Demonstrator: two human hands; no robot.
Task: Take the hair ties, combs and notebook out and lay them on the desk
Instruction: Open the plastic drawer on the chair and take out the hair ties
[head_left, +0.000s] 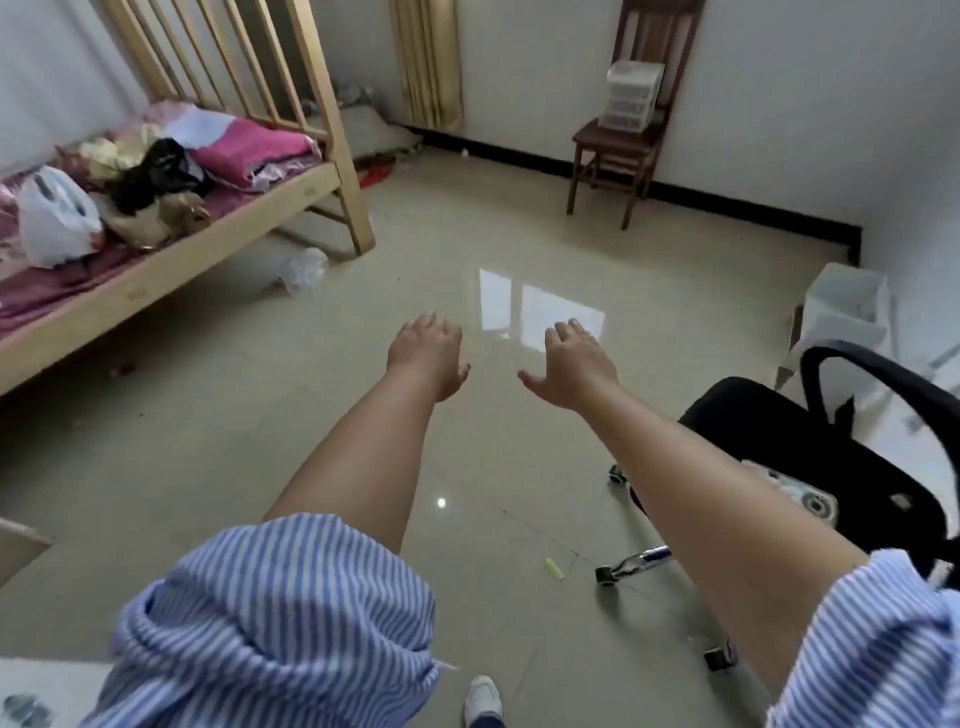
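Note:
Both my arms stretch forward over the shiny tiled floor, blue striped sleeves rolled up. My left hand (428, 353) is held palm down with fingers apart and holds nothing. My right hand (571, 366) is beside it, also palm down, fingers spread and holding nothing. No hair ties, combs or notebook show in this view. A small white plastic drawer unit (631, 93) stands on a wooden chair (613, 150) against the far wall.
A wooden bed (171, 249) with bags and pink bedding runs along the left. A black office chair (810, 457) on castors stands at my right, holding a small pouch (795, 493). A white bin (844, 306) sits by the right wall. A white surface corner (47, 691) shows at bottom left.

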